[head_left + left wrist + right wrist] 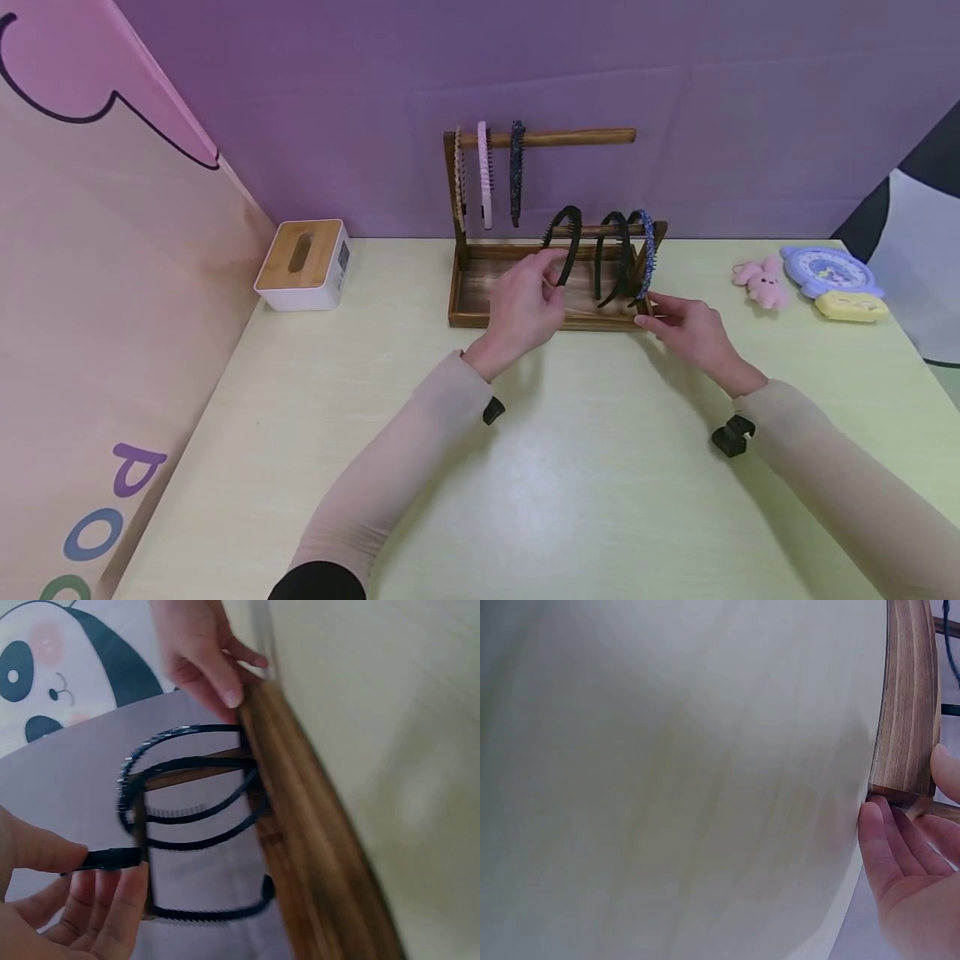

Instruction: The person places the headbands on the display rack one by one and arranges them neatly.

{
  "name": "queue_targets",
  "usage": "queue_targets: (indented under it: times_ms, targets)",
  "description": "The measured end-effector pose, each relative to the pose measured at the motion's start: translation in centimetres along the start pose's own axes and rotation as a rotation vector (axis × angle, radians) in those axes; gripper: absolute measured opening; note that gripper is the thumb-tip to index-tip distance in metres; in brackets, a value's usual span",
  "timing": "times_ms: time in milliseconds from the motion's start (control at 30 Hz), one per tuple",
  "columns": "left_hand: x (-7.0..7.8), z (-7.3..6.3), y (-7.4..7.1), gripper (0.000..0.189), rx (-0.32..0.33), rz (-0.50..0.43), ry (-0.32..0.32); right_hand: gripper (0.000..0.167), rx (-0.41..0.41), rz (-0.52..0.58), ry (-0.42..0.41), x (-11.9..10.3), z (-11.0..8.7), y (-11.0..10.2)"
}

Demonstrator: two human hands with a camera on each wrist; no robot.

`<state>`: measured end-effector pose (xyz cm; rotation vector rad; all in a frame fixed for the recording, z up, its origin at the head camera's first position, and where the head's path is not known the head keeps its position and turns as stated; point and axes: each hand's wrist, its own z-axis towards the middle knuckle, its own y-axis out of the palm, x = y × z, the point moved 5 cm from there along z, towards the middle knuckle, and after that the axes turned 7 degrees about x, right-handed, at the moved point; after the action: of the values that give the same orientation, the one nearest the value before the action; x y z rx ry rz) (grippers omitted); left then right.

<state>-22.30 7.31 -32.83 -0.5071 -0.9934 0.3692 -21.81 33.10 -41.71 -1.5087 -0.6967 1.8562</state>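
Note:
My left hand (525, 302) pinches one end of a black toothed headband (574, 237) between thumb and fingers. The headband's arch stands at the lower bar of a wooden headband rack (468, 320). Gripping the rack's front right corner is my right hand (692, 335), thumb on the rim and fingers against the end, as the right wrist view shows. To the right on the same bar hang a black headband (623, 258) and a blue one (649, 250). A beige beaded headband (459, 179), a pink one (484, 177) and a dark glittery one (516, 177) hang on the upper bar.
A white tissue box (300, 297) with a wooden lid stands at the back left. At the right lie a pink plush toy (767, 285), a blue round item (831, 270) and a yellow piece (851, 307). A purple cloth backdrop (337, 108) rises behind the table.

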Motion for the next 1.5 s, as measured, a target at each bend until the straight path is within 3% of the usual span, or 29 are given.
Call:
queue_targets:
  times_ms: [133,400,600,1500]
  targets:
    - [-0.8,0.4,1.0,0.040,-0.023,-0.052,-0.003,0.057,-0.002,-0.010,-0.005,0.1,0.0,0.0]
    - [-2.5,0.7,2.5,0.037,0.026,-0.143,0.046,0.057,-0.002,-0.015,-0.006,0.0,0.0,-0.1]
    - [-3.5,0.7,3.8,0.036,0.014,-0.177,0.034,0.058,-0.001,-0.009,0.003,0.1,0.0,-0.2]
    - [-5.3,0.6,6.7,0.028,-0.037,-0.270,-0.029,0.057,-0.014,0.012,0.009,0.0,-0.1,-0.2]
